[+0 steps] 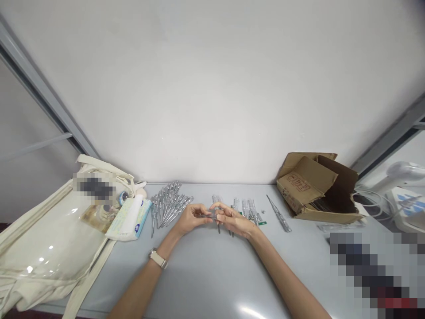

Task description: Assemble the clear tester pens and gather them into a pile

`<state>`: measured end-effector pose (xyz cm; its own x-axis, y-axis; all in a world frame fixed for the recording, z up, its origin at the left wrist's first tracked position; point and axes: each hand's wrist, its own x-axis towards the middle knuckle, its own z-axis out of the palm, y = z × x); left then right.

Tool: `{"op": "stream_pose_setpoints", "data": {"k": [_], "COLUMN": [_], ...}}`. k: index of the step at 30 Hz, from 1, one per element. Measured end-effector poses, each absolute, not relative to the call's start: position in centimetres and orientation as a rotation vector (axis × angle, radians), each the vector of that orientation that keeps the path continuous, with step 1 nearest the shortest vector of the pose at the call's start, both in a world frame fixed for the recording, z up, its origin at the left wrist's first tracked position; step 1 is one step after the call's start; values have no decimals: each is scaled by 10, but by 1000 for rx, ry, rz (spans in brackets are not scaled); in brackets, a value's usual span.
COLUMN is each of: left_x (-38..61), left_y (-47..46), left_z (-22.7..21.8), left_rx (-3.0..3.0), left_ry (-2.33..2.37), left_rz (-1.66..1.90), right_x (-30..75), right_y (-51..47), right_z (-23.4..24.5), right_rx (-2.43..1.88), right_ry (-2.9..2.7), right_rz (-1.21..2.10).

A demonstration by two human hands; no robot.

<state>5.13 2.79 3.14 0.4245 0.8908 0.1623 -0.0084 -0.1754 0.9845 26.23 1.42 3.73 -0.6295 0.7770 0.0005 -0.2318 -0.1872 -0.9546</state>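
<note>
The left hand (191, 218) and right hand (234, 220) meet over the middle of the grey table (206, 274). Each pinches one end of a clear tester pen (212, 216), whose long axis runs left to right between them. A pile of pens (169, 203) lies just far-left of the left hand, and a row of pens (248, 207) lies just beyond the right.

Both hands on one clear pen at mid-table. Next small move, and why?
Probably a short twist of the tester pen to seat its parts. The left hand and right hand each pinch an end, just above the table. Whether it is fully closed is too small to tell. Similar pens lie in a pile to the left, and loose pieces lie behind the right hand.
</note>
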Motion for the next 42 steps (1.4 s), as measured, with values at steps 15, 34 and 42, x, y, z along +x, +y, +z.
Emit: {"op": "stream_pose_setpoints", "data": {"k": [15, 34, 42], "left_x": [61, 60, 60], "left_y": [19, 22, 20], "left_z": [37, 22, 23], "left_rx": [1687, 1886, 1931], "left_ry": [1035, 1242, 1256], "left_rz": [1066, 1031, 1007], "right_x": [370, 302, 309], "right_y": [6, -60, -57], "right_z": [27, 9, 7], "right_rx": [-1686, -1224, -1183], "right_ry": [-1470, -1880, -1957], "right_rz": [-56, -65, -102]}}
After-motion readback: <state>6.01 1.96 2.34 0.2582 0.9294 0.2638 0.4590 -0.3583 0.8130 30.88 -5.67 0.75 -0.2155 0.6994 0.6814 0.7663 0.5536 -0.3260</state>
